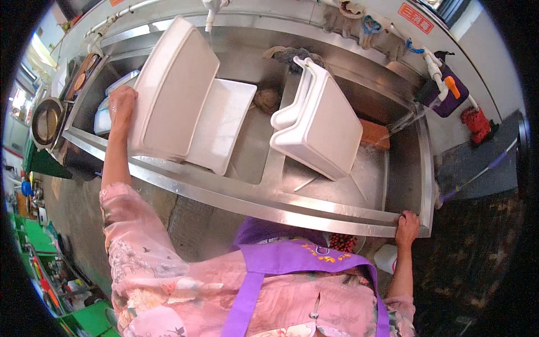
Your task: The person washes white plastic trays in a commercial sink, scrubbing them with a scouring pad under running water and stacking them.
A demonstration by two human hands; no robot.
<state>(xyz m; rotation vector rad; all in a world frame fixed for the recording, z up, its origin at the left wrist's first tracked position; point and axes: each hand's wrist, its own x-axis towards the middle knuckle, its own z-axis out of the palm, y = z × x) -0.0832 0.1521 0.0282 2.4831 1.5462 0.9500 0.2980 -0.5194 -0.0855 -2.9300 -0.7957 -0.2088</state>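
Observation:
My left hand (122,107) is closed at the left rim of a large white plastic tub (177,92). The tub is tipped on its side over the left basin of a stainless steel sink (265,168), its flat base turned to the right. Partly behind it, another white plastic piece (223,118) leans in the same basin. My right hand (407,227) grips the sink's front rim near the right corner. Nested white tubs (324,122) stand on edge, tilted, over the divider and the right basin.
Water runs from a tap (440,88) into the right basin, near a reddish-brown block (374,134). A white tap (210,19) hangs over the left basin. Dark cloths (299,57) lie on the back ledge. Pans (45,122) stand left; a white bucket (385,258) sits below.

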